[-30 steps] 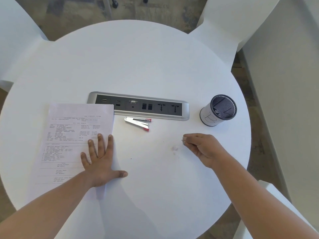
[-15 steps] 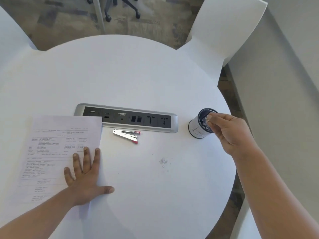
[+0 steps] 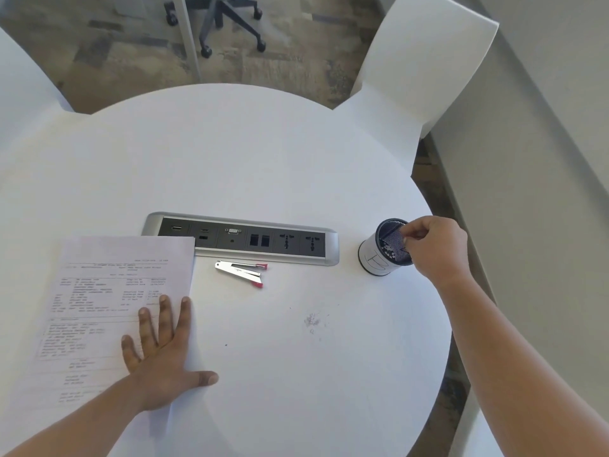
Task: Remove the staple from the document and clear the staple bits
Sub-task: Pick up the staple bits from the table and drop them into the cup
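Observation:
A printed document [image 3: 108,291] lies at the left of the round white table [image 3: 263,159]. My left hand [image 3: 161,357] rests flat on its right edge, fingers spread. A silver staple remover [image 3: 240,273] with red tips lies on the table just right of the paper. My right hand [image 3: 435,249] hovers over the mouth of a small white-wrapped mesh cup [image 3: 375,258] at the table's right side. Its thumb and forefinger are pinched together on a tiny staple bit that I can barely make out. A faint scatter of staple bits [image 3: 311,321] lies mid-table.
A silver power and data socket panel [image 3: 240,239] is set into the table behind the remover. White chairs [image 3: 421,61] stand at the far right and far left. An office chair base [image 3: 227,18] sits on the floor beyond. A wall runs close along the right.
My right hand rose from the table near the scattered bits and moved right to the cup's mouth, keeping its pinch. My left hand stayed flat on the paper.

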`<action>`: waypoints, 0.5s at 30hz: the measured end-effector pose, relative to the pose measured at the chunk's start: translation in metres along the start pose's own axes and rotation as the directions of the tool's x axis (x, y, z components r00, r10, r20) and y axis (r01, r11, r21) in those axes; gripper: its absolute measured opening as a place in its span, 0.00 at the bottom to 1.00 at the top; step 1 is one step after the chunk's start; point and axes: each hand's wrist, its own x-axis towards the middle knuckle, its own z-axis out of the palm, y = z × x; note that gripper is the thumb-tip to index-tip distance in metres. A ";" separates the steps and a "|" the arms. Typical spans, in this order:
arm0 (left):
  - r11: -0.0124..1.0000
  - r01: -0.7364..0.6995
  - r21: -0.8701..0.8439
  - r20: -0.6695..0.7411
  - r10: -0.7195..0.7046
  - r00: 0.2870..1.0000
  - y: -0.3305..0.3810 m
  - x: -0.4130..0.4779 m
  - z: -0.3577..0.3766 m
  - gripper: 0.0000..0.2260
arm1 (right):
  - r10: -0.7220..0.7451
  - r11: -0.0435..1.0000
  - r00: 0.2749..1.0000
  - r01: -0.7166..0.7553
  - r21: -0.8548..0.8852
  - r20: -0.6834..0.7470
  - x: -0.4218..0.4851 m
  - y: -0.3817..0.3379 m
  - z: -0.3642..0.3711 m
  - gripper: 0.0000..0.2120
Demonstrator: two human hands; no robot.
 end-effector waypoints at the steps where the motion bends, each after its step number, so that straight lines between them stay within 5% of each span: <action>1: 1.000 0.001 0.003 -0.001 -0.001 1.000 0.000 0.000 0.000 0.63 | -0.009 1.000 1.000 0.009 0.004 -0.004 -0.001 0.000 0.000 0.12; 15: 1.000 -0.010 0.007 0.002 0.010 1.000 0.006 -0.002 -0.002 0.63 | -0.010 0.980 0.995 0.030 0.199 -0.098 -0.014 -0.012 -0.005 0.06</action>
